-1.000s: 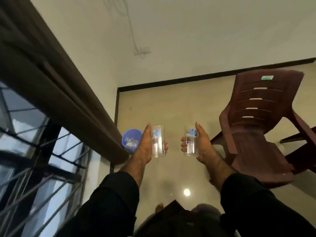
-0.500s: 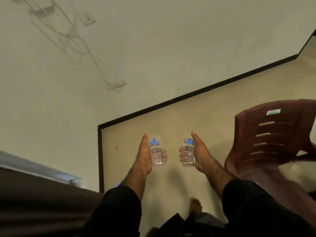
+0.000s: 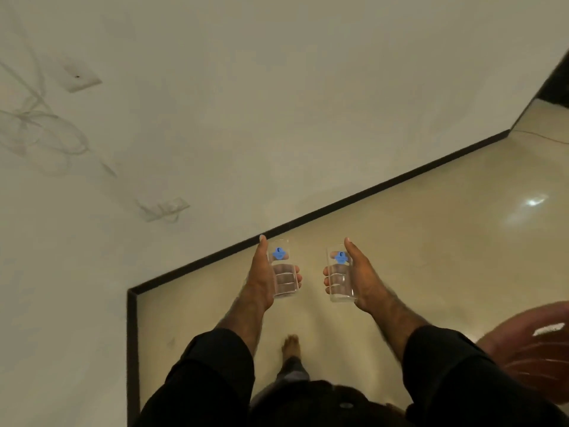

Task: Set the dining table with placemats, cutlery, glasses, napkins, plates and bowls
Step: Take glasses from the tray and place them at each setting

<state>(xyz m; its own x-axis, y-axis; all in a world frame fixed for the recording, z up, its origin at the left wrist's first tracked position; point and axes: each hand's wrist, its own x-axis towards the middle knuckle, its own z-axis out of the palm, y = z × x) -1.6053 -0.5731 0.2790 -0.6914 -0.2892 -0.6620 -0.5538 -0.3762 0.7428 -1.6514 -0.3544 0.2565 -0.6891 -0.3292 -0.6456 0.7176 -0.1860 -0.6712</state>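
Observation:
I carry two clear drinking glasses upright in front of me, each with a blue printed mark near its rim. My left hand (image 3: 261, 278) grips the left glass (image 3: 284, 272), fingers curled round its far side and thumb pointing up along it. My right hand (image 3: 358, 275) grips the right glass (image 3: 340, 277) the same way. Both glasses look empty and hang at chest height above the glossy beige floor. No dining table, placemats, plates or cutlery are in view.
A cream wall (image 3: 246, 103) with wall sockets and loose cables fills the upper left, edged by a dark skirting (image 3: 338, 206). A blurred maroon plastic chair (image 3: 532, 349) sits at the lower right. My bare foot (image 3: 291, 346) steps on the floor below the glasses.
The view has swung right along the wall. The curtain, window and blue bowl have left the frame and the maroon chair has slid to the lower right edge. Both hands keep holding their glasses.

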